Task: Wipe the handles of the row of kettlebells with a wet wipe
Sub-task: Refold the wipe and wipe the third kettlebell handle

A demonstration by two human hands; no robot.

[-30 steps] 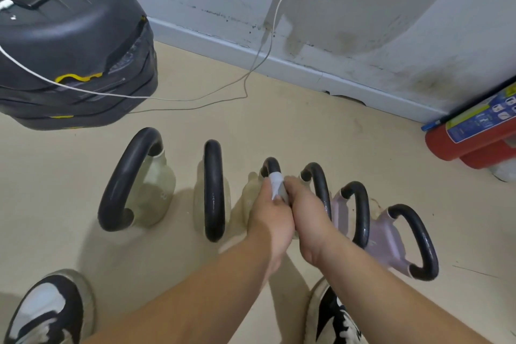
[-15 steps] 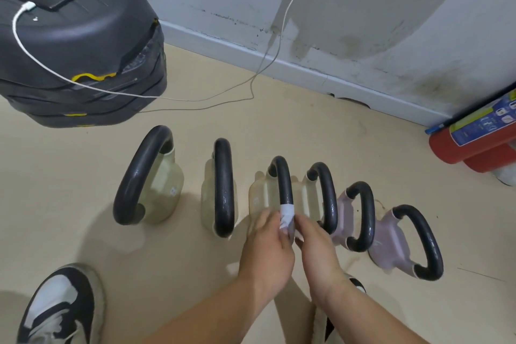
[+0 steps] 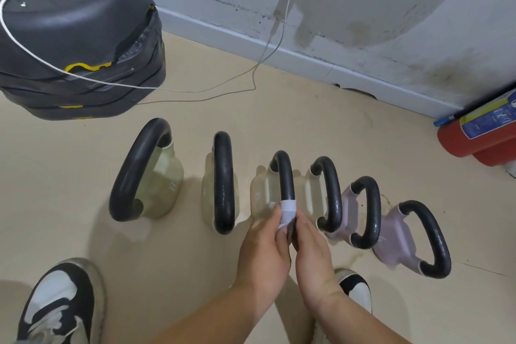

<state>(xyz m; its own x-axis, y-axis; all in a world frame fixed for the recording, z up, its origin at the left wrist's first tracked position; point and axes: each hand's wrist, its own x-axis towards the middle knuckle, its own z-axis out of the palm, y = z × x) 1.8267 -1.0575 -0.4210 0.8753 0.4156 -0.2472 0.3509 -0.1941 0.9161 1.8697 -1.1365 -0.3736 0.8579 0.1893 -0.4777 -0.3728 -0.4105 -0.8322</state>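
Down on the beige floor [image 3: 321, 120] stand six kettlebells in a row, and both hands meet at the third handle [image 3: 286, 176]. Left hand [image 3: 264, 251] and right hand [image 3: 314, 254] each pinch the white wipe [image 3: 288, 213] wrapped round its near end. Printing on the red extinguisher's label [image 3: 491, 117] is too blurred to read.

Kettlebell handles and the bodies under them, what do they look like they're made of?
The handles, like the one under the wet wipe, the third kettlebell handle, look like black-coated metal or hard rubber: matte, faintly pebbled, with dull highlights. The cream kettlebell bodies and lilac kettlebell bodies look like smooth moulded plastic or vinyl shells, with soft sheen and rounded facets. What fills them cannot be seen.
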